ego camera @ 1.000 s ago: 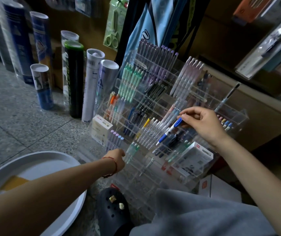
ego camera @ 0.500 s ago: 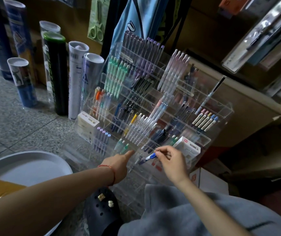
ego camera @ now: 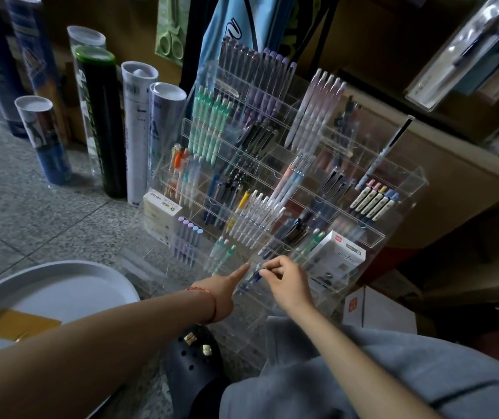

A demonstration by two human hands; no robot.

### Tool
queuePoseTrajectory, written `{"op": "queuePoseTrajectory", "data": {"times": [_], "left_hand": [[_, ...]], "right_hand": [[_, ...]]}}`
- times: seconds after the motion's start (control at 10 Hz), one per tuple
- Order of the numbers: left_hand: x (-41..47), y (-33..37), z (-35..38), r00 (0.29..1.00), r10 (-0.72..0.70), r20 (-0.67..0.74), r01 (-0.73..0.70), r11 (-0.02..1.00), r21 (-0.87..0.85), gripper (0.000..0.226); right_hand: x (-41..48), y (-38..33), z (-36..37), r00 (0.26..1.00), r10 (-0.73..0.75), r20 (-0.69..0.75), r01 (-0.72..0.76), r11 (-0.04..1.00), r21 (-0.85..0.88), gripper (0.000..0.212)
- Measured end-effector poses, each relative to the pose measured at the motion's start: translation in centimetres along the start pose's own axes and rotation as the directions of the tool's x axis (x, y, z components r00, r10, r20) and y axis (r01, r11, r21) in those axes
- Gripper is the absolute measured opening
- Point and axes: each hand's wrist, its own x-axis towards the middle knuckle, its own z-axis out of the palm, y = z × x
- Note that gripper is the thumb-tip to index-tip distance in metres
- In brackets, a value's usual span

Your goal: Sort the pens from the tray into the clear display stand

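A clear tiered display stand (ego camera: 375, 237) leans against a box and holds several rows of pens. My right hand (ego camera: 287, 282) pinches a blue-and-white pen (ego camera: 252, 278) by its top end, with the pen's tip down in a compartment of the stand's lowest row. Just left of that pen, my left hand (ego camera: 222, 293) stretches its index finger against the front of the bottom row. A round white tray (ego camera: 61, 285) lies on the floor at lower left; a tan flat piece rests in it and no pens show there.
Several tall tubes (ego camera: 135, 131) stand on the stone floor left of the stand. Small boxes (ego camera: 160, 208) sit in the stand's left side and a white boxed set (ego camera: 337, 261) at its lower right. My dark clog (ego camera: 194, 358) and grey-clad knee (ego camera: 363, 373) are below the hands.
My right hand brought the blue pen down from the stand's middle rows to the bottom row. My left hand uncurled and its index finger now points at that row. The view shifted right.
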Motion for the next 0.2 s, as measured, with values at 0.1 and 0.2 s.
{"op": "queuePoseTrajectory", "data": {"times": [0.1, 0.2], "left_hand": [[-0.7, -0.1, 0.4, 0.998, -0.043, -0.043, 0.041, 0.998, -0.052, 0.084], [-1.3, 1.0, 2.8, 0.986, -0.101, -0.133, 0.072, 0.976, -0.208, 0.076]], "right_hand": [[0.1, -0.1, -0.1, 1.0, 0.006, -0.008, -0.006, 1.0, 0.021, 0.008], [-0.2, -0.3, 0.0, 1.0, -0.014, -0.002, 0.014, 1.0, 0.01, 0.01]]}}
